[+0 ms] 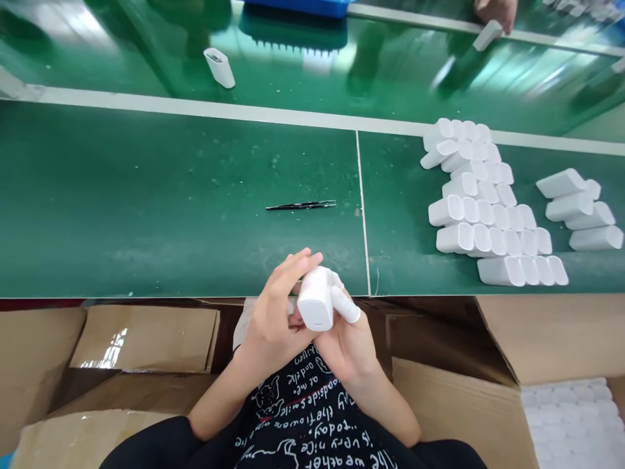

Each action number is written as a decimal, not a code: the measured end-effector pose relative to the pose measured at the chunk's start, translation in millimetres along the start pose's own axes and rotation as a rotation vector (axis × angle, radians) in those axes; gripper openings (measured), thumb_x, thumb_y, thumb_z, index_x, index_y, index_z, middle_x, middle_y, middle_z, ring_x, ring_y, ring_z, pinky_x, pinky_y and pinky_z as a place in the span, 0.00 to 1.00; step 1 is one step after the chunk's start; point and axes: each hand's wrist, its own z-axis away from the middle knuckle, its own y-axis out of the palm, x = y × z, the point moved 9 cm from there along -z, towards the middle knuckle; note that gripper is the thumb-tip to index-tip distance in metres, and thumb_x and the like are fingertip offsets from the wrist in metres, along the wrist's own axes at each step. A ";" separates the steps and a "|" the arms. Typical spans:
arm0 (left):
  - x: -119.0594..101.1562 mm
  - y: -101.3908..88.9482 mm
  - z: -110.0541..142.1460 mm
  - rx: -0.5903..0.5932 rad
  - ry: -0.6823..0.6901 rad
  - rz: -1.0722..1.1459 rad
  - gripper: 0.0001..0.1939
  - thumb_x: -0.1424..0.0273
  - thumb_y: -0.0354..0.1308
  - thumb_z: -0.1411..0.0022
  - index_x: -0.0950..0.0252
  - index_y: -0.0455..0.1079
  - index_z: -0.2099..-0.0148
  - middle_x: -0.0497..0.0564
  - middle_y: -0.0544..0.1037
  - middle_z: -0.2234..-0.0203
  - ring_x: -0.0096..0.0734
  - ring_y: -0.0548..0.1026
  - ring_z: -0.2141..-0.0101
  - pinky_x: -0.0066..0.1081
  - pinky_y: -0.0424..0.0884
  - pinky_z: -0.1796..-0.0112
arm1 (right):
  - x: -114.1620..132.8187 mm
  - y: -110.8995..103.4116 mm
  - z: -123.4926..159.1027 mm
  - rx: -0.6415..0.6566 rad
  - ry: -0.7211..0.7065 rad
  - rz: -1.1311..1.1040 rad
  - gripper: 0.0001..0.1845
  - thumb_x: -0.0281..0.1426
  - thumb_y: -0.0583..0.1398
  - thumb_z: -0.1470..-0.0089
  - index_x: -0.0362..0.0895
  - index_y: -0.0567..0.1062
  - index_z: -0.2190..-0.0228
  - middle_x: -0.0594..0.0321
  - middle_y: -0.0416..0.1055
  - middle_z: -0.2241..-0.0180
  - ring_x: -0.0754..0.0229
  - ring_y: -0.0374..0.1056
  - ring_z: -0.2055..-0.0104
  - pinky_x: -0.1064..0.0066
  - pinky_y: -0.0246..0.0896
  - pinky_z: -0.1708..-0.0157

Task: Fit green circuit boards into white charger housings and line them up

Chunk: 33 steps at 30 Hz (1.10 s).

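A white plastic casing [315, 299], a rounded block with a small slot near its end face, is held just off the table's front edge. My left hand [276, 309] is closed around its left side, its fingertips reaching over the top. My right hand [349, 332] grips the casing from the right, with white covers on some fingertips. Part of the fingers is hidden behind the casing. Black tweezers [300, 205] lie on the green table beyond both hands.
Rows of white casings [493, 215] stand on the table at right, with a smaller group [581, 208] farther right. One open-ended casing [219, 68] lies past the white strip [234, 112]. Another person's hand [497, 12] holds a white piece. Cardboard boxes [146, 335] flank my lap.
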 end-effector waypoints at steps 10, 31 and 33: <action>15.3 -17.9 -7.1 0.007 -0.123 0.017 0.24 0.75 0.62 0.42 0.64 0.63 0.43 0.56 0.75 0.50 0.45 0.70 0.44 0.49 0.72 0.46 | -9.2 19.7 -8.3 0.092 0.061 0.057 0.09 0.35 0.55 0.34 0.45 0.72 0.57 0.62 0.75 0.63 0.58 0.75 0.64 0.64 0.77 0.61; 39.6 -11.2 3.2 0.046 -0.099 0.100 0.27 0.75 0.56 0.36 0.63 0.57 0.36 0.58 0.74 0.49 0.38 0.72 0.48 0.40 0.73 0.48 | 47.7 62.4 24.6 0.150 -0.858 1.475 0.26 0.25 0.65 0.43 0.43 0.68 0.44 0.51 0.66 0.47 0.52 0.65 0.46 0.59 0.71 0.51; 36.0 -3.1 2.3 0.061 -0.031 0.040 0.25 0.77 0.53 0.36 0.65 0.58 0.37 0.59 0.74 0.50 0.40 0.70 0.46 0.43 0.73 0.47 | 51.4 66.4 20.6 0.174 -0.876 1.618 0.21 0.23 0.61 0.41 0.40 0.68 0.46 0.48 0.66 0.47 0.52 0.65 0.46 0.63 0.70 0.49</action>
